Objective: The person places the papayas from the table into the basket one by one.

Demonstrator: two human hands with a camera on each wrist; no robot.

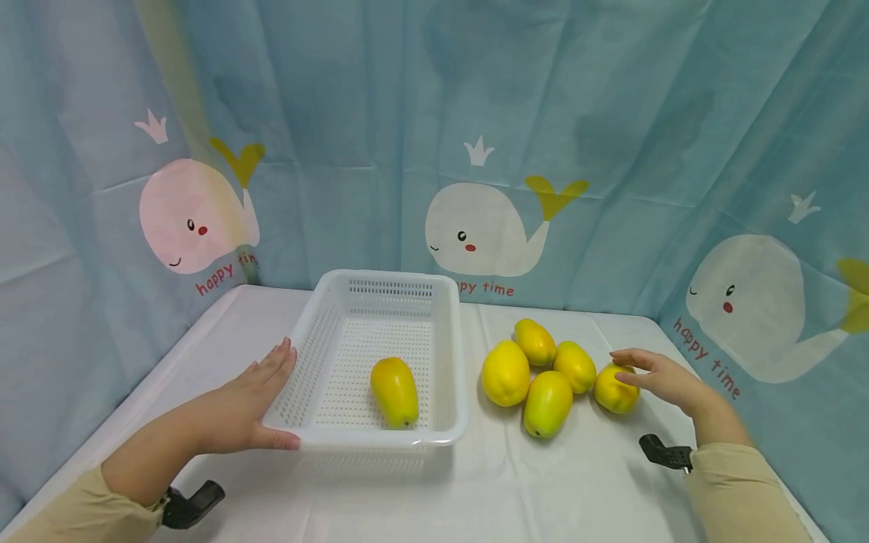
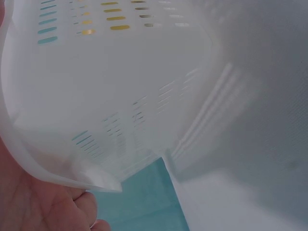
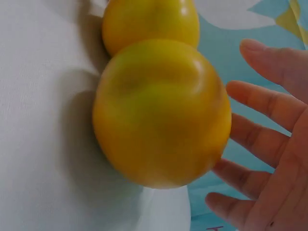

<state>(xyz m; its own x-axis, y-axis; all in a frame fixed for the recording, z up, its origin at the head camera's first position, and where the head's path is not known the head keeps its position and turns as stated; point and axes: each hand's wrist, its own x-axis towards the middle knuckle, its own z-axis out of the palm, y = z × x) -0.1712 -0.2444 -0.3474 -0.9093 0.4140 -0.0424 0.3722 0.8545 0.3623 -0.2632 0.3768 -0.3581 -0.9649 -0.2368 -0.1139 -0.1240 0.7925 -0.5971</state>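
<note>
A white plastic basket (image 1: pixel 450 362) with slotted walls stands left of the middle of the table, one yellow mango (image 1: pixel 394 392) lying inside it. My left hand (image 1: pixel 254 403) rests on its near left corner, thumb along the front rim and fingers along the left rim. In the left wrist view, the basket wall (image 2: pixel 110 72) fills much of the picture beside the hand. At the right, my right hand (image 1: pixel 661 381) hovers with spread fingers over the rightmost mango (image 1: pixel 616 389). The right wrist view shows this mango (image 3: pixel 161 115) between me and the fingers (image 3: pixel 260 139), which are not closed round it.
Several more yellow mangoes lie in a cluster right of the basket, among them a large one (image 1: pixel 505 373) and a greenish one (image 1: pixel 548 404). A white cloth (image 1: pixel 502 490) covers the table. Blue whale-print curtains (image 1: pixel 380 113) stand behind and at both sides.
</note>
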